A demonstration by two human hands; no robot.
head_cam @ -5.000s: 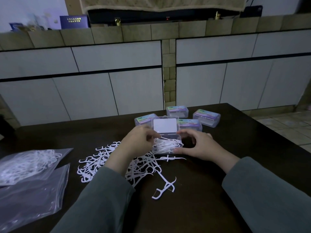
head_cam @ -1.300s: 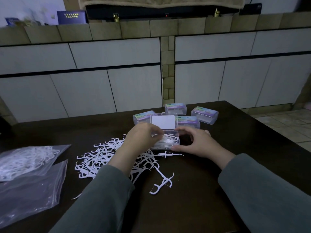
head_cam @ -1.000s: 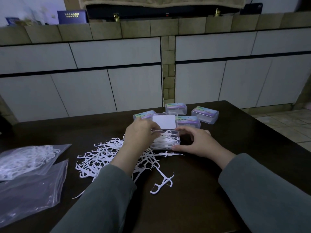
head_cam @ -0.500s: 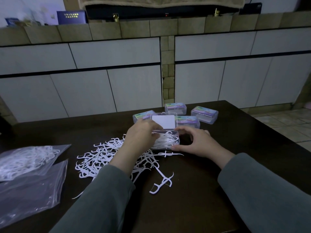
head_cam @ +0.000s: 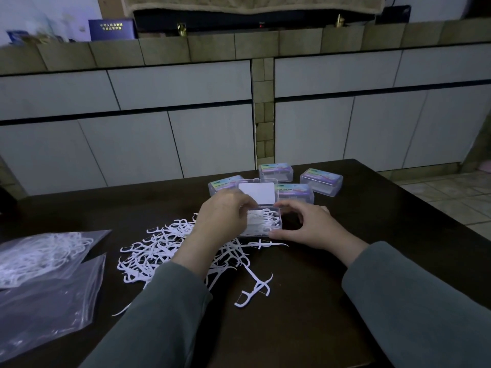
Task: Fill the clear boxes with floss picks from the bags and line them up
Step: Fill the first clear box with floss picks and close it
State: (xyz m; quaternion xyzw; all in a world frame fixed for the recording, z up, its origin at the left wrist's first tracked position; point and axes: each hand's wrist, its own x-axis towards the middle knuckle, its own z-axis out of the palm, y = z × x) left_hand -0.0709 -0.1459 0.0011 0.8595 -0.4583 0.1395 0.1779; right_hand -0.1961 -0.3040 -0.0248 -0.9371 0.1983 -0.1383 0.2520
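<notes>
An open clear box (head_cam: 276,217) sits mid-table with its lid (head_cam: 256,192) raised toward the far side and white floss picks lying inside. My left hand (head_cam: 221,217) covers the box's left end, its fingers curled down onto the floss picks there. My right hand (head_cam: 308,225) holds the box's right end, with the thumb at the near corner and the index finger at the far corner. A loose pile of floss picks (head_cam: 159,248) spreads on the table under my left forearm. One stray pick (head_cam: 255,290) lies nearer to me.
Several closed clear boxes with coloured labels stand behind the open one, among them one far right (head_cam: 321,180) and one at the back (head_cam: 275,171). At the left edge lie a bag holding picks (head_cam: 39,256) and a flat plastic bag (head_cam: 47,301). The dark table (head_cam: 305,328) ends on the right.
My left hand's fingers have shifted slightly over the box's left end among the picks. My right hand and the box have stayed where they were.
</notes>
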